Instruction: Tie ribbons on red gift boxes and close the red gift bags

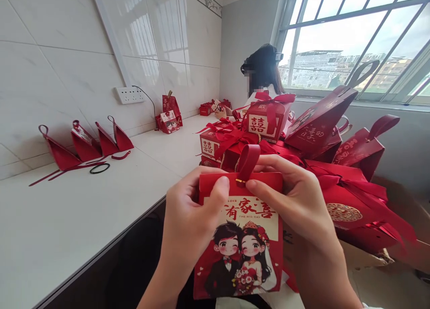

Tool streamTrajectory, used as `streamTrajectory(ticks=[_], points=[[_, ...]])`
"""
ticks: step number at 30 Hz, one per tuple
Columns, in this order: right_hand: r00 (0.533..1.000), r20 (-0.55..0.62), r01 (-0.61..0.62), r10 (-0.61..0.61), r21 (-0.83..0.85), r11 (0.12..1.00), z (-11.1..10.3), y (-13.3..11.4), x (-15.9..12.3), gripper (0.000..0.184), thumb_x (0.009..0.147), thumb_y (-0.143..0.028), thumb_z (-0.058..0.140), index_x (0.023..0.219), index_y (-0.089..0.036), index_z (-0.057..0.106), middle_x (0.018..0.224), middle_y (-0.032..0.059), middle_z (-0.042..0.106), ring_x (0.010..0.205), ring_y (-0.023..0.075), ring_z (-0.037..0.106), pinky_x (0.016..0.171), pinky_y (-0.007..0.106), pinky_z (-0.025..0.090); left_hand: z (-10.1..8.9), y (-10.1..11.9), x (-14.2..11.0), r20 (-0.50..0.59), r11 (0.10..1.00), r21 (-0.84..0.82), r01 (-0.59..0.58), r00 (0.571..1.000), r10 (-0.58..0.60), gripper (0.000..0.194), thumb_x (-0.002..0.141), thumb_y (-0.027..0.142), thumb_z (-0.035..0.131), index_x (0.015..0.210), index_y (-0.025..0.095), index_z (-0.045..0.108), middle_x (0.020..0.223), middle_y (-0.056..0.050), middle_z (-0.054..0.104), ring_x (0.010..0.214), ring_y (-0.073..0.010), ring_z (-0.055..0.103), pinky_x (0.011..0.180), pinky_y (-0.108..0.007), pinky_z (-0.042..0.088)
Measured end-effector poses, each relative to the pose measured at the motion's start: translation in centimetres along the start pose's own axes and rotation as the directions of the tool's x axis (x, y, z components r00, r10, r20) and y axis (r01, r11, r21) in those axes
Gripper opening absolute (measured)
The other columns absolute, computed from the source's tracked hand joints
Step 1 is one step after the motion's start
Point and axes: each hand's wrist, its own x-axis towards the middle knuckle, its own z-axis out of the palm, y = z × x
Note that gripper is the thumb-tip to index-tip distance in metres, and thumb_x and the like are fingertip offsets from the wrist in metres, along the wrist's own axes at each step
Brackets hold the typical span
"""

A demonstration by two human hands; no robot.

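Observation:
I hold a flat red gift box (240, 251) upright in front of me, printed with a cartoon bride and groom and gold-red characters. A red loop handle (248, 161) with a gold clasp sticks up from its top edge. My left hand (188, 219) grips the box's upper left corner, thumb pressed on the front near the clasp. My right hand (298, 201) grips the upper right corner, thumb on the front and fingers curled over the top edge. Both hands are closed on the box.
A heap of red gift boxes with ribbons (268, 121) fills a cardboard carton (396, 251) to my right. Several folded red boxes (87, 145) and a black hair tie (100, 168) lie on the white counter (67, 224) by the tiled wall. Another person (264, 71) sits by the window.

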Motion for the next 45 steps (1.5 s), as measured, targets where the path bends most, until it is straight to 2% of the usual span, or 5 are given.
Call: streamTrajectory(ticks=[6,13,23,36,45], points=[[0.981,0.04,-0.193,0.19,0.325,0.926,1.0,-0.1,-0.6,0.02,0.077,-0.028,0.065,0.095,-0.022,0.061,0.086,0.0031,0.068,0.068,0.0185,0.066,0.056,0.026,0.054,0.3,0.2,-0.7,-0.021,0.999,0.026,-0.047,0.999,0.047,0.013,0.075,0.027,0.063,0.068,0.018,0.068,0.057,0.002,0.062,0.048,-0.0083,0.052,0.045,-0.014,0.042],[0.971,0.165,-0.227,0.172,0.417,0.88,0.3,1.2,0.0,0.026,0.07,-0.03,0.072,0.091,-0.022,0.059,0.07,-0.0011,0.063,0.052,0.0148,0.061,0.048,0.024,0.051,1.1,1.3,-2.0,-0.086,0.996,0.052,-0.067,0.994,0.071,0.015,0.076,0.027,0.062,0.065,0.018,0.067,0.053,0.002,0.059,0.05,-0.01,0.052,0.05,-0.017,0.046],[0.999,0.035,-0.009,0.006,0.105,0.994,0.1,-0.3,-0.4,0.024,0.076,-0.023,0.066,0.098,-0.023,0.057,0.087,0.0014,0.064,0.076,0.0158,0.062,0.057,0.02,0.049,1.5,0.9,-1.3,-0.083,1.0,-0.014,-0.021,0.996,0.02,0.013,0.075,0.028,0.062,0.065,0.019,0.061,0.052,0.005,0.054,0.045,-0.0064,0.044,0.042,-0.013,0.036],[0.997,0.073,-0.027,0.02,0.098,0.995,0.4,0.6,0.1,0.028,0.076,-0.021,0.063,0.103,-0.021,0.055,0.089,-0.0001,0.059,0.063,0.0084,0.055,0.051,0.016,0.042,1.1,-0.7,0.0,-0.067,0.997,0.082,-0.006,0.998,0.011,0.019,0.071,0.035,0.065,0.067,0.017,0.063,0.055,0.004,0.058,0.048,-0.0079,0.049,0.045,-0.014,0.039],[0.996,0.08,-0.025,0.03,-0.062,0.998,-0.6,0.7,-0.5,0.017,0.079,-0.026,0.063,0.067,-0.015,0.057,0.063,-0.0027,0.051,0.057,0.0074,0.045,0.047,0.015,0.036,1.4,-1.3,-0.5,0.267,0.997,-0.012,0.07,0.962,-0.065,0.02,0.07,0.037,0.066,0.077,0.018,0.065,0.056,0.004,0.06,0.05,-0.0089,0.052,0.046,-0.014,0.041]])
